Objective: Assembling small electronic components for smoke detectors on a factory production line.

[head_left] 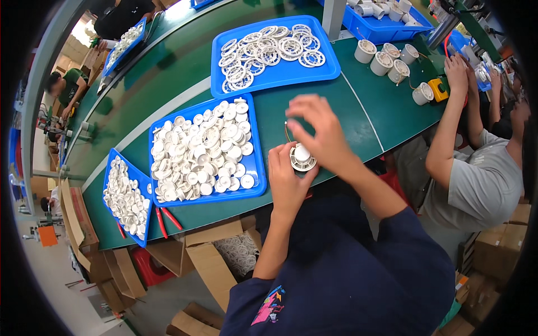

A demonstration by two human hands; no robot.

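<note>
A person in a dark navy shirt, seen from above, works at a green table. At the centre of the frame, the left hand is curled round a white round fitting, fingers on one side and thumb on the other, gripping it near the table's front edge. The fitting shows a slotted outer ring and a smooth raised middle, and a thin brown wire sticks up beside it. Just above, the right hand is loosely spread and blurred, its thumb parted from the fingers; nothing shows in its grasp (the underside of the palm is hidden).

At upper centre, a blue tray holds loose slotted white rings. Left of centre, a second blue tray is heaped with white discs, and at its left a narrower tray carries more small white parts, with red-handled pliers beside it.

The piece in hand looks partly put together, its wire standing loose. Several white cylinders, some with wires, stand at upper right near a co-worker in a grey shirt; whether these are finished cannot be told. With rings and discs lying loose in such numbers, much of the batch appears left to do.
</note>
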